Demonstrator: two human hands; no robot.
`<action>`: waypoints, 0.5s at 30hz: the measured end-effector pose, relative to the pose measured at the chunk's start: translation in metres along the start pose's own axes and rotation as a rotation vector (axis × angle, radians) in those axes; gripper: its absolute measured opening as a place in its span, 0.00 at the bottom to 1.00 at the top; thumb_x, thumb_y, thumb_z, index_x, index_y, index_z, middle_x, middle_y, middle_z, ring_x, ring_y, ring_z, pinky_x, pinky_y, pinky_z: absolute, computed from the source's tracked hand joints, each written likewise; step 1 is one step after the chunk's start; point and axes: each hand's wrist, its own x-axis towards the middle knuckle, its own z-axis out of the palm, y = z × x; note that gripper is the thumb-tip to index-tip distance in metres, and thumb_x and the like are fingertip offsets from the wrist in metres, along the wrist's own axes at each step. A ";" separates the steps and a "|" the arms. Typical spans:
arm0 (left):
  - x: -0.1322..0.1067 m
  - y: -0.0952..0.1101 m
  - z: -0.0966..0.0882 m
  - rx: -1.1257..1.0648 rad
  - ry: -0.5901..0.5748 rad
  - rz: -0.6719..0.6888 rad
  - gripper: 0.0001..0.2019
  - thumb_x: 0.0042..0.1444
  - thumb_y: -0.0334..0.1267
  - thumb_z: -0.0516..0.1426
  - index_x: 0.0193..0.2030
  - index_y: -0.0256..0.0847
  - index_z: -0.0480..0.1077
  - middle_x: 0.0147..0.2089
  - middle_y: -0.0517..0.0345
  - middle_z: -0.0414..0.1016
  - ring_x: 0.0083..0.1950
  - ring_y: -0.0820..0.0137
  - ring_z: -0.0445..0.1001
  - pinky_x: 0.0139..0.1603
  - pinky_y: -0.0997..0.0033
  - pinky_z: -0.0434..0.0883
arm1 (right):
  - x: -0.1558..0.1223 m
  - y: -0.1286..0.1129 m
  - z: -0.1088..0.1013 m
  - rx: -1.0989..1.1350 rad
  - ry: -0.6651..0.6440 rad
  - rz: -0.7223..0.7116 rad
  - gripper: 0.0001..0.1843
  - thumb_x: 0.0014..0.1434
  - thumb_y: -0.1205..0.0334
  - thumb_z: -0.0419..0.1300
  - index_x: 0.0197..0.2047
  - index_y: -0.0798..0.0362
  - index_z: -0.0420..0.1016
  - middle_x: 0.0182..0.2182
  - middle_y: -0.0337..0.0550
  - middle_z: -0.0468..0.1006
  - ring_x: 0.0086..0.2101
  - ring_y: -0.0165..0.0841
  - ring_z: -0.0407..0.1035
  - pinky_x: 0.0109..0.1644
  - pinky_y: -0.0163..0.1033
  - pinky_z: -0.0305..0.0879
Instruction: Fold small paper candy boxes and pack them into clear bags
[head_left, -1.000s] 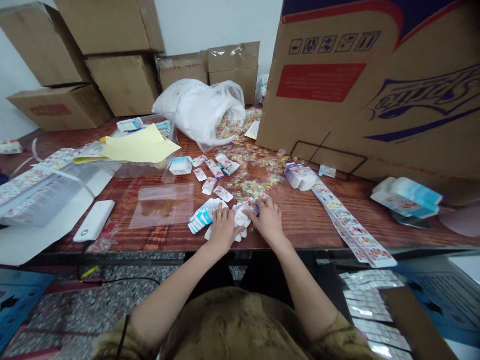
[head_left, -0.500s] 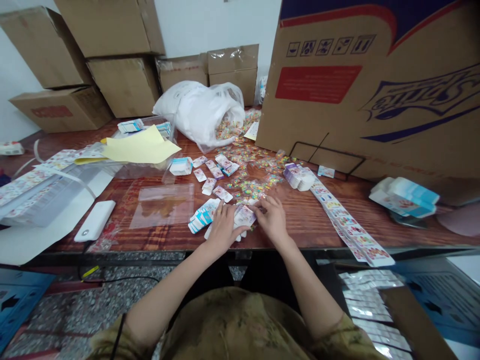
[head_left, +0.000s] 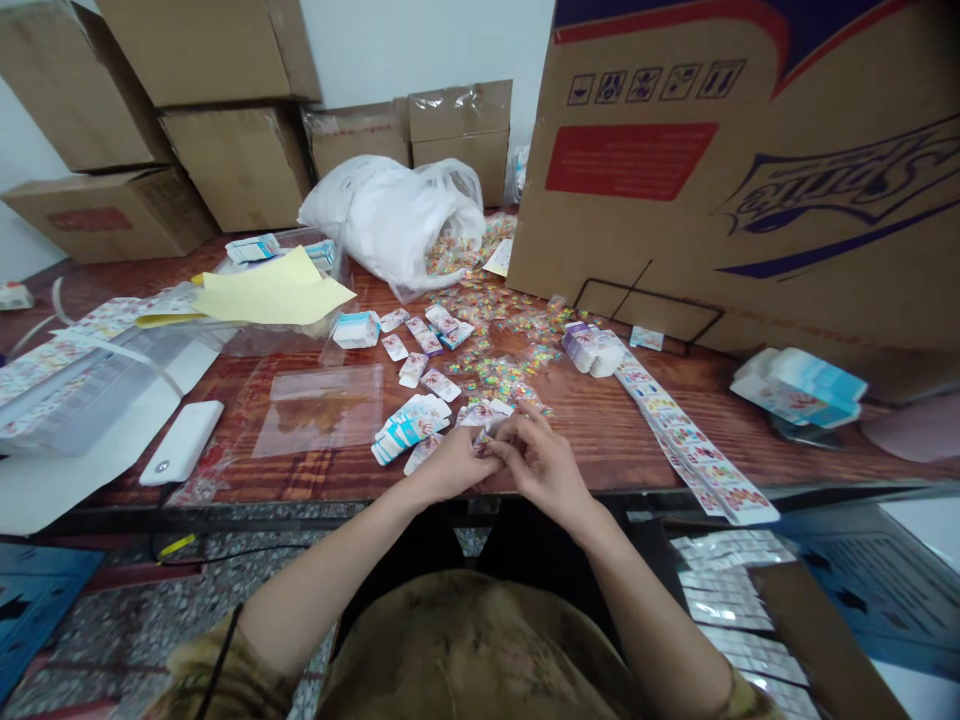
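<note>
At the near edge of the table, my left hand (head_left: 456, 464) is closed around a small printed carton (head_left: 482, 438), most of it hidden by the fingers. My right hand (head_left: 546, 466) meets it from the right, thumb and fingertips pinched at the carton's end. Just beyond the hands lie more white printed cartons (head_left: 477, 412), partly covered. A fanned stack of blue-and-white cartons (head_left: 411, 428) rests left of my left hand. Small clear packets with colourful pieces (head_left: 499, 368) are scattered ahead of both hands.
A white plastic bag (head_left: 375, 220) spills packets at the back. A large cardboard box (head_left: 637, 230) stands at right, with a printed strip (head_left: 686, 440) before it. Left are a clear plastic sleeve (head_left: 319, 410), a white power bank (head_left: 182, 443) and yellow paper (head_left: 274, 290).
My hands have come together. The left hand has turned and closed on a carton off the table, and the right fingers have moved in to pinch it. The view has shifted slightly.
</note>
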 end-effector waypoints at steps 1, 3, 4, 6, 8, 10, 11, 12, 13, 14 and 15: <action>-0.001 -0.001 0.000 0.038 0.034 0.022 0.05 0.46 0.35 0.59 0.25 0.37 0.68 0.20 0.65 0.67 0.25 0.74 0.65 0.26 0.76 0.63 | -0.002 -0.001 0.000 0.013 0.002 0.006 0.08 0.61 0.62 0.57 0.30 0.48 0.69 0.24 0.32 0.74 0.26 0.29 0.68 0.66 0.55 0.54; -0.002 -0.001 0.000 0.068 0.036 0.030 0.07 0.45 0.37 0.61 0.25 0.36 0.69 0.21 0.65 0.66 0.25 0.74 0.64 0.26 0.76 0.62 | -0.005 -0.002 -0.001 0.036 0.040 0.008 0.07 0.61 0.62 0.59 0.30 0.48 0.70 0.24 0.32 0.74 0.25 0.29 0.67 0.65 0.55 0.55; -0.003 -0.002 0.000 0.063 0.029 0.035 0.08 0.45 0.38 0.62 0.25 0.36 0.69 0.22 0.64 0.66 0.26 0.75 0.64 0.27 0.76 0.62 | -0.006 -0.004 -0.002 0.052 0.079 0.009 0.05 0.60 0.62 0.60 0.31 0.48 0.71 0.24 0.32 0.74 0.26 0.29 0.68 0.64 0.54 0.57; -0.003 -0.001 -0.003 0.025 0.014 0.069 0.10 0.45 0.41 0.63 0.26 0.36 0.70 0.23 0.64 0.66 0.27 0.75 0.63 0.28 0.76 0.62 | -0.009 -0.006 -0.002 0.103 0.169 0.030 0.02 0.59 0.62 0.61 0.34 0.48 0.73 0.29 0.36 0.76 0.30 0.31 0.70 0.57 0.51 0.64; -0.003 0.000 -0.005 -0.030 0.002 0.100 0.14 0.44 0.44 0.65 0.29 0.35 0.71 0.25 0.64 0.67 0.29 0.75 0.63 0.30 0.75 0.63 | -0.010 -0.007 -0.003 0.176 0.218 0.092 0.05 0.58 0.60 0.63 0.39 0.49 0.74 0.35 0.41 0.75 0.34 0.33 0.70 0.47 0.44 0.69; -0.004 0.002 -0.007 -0.078 -0.003 0.098 0.17 0.43 0.47 0.67 0.31 0.34 0.72 0.26 0.63 0.67 0.29 0.75 0.62 0.31 0.75 0.63 | -0.009 -0.006 -0.002 0.300 0.214 0.202 0.11 0.57 0.58 0.65 0.43 0.49 0.73 0.39 0.42 0.73 0.34 0.32 0.69 0.39 0.39 0.70; -0.005 0.004 -0.007 -0.096 -0.008 0.092 0.18 0.43 0.47 0.67 0.31 0.34 0.72 0.26 0.63 0.67 0.29 0.75 0.62 0.31 0.75 0.63 | -0.008 -0.005 -0.002 0.387 0.200 0.274 0.14 0.56 0.57 0.66 0.45 0.48 0.72 0.39 0.42 0.72 0.33 0.31 0.69 0.37 0.38 0.70; -0.006 0.007 -0.008 -0.108 -0.015 0.090 0.19 0.42 0.48 0.68 0.32 0.34 0.72 0.26 0.63 0.67 0.28 0.75 0.62 0.31 0.74 0.63 | -0.006 -0.005 -0.002 0.490 0.185 0.349 0.18 0.54 0.56 0.67 0.47 0.47 0.71 0.39 0.41 0.72 0.32 0.30 0.69 0.36 0.37 0.70; -0.007 0.010 -0.008 -0.114 -0.021 0.093 0.19 0.42 0.48 0.68 0.31 0.35 0.72 0.26 0.63 0.67 0.28 0.75 0.62 0.31 0.74 0.63 | -0.005 -0.004 -0.002 0.603 0.161 0.421 0.22 0.52 0.56 0.69 0.49 0.47 0.70 0.40 0.40 0.73 0.33 0.30 0.70 0.36 0.37 0.70; -0.009 0.012 -0.007 -0.114 -0.026 0.100 0.19 0.41 0.48 0.69 0.31 0.35 0.71 0.25 0.63 0.67 0.28 0.74 0.62 0.31 0.74 0.63 | -0.003 -0.004 -0.003 0.715 0.121 0.490 0.25 0.50 0.55 0.70 0.50 0.46 0.69 0.41 0.41 0.74 0.34 0.31 0.71 0.37 0.37 0.70; -0.011 0.015 -0.006 -0.108 -0.027 0.105 0.19 0.41 0.48 0.69 0.30 0.35 0.71 0.25 0.63 0.66 0.29 0.74 0.63 0.31 0.74 0.64 | -0.001 -0.005 -0.004 0.815 0.069 0.551 0.26 0.49 0.55 0.71 0.49 0.47 0.70 0.41 0.41 0.75 0.35 0.32 0.72 0.38 0.37 0.71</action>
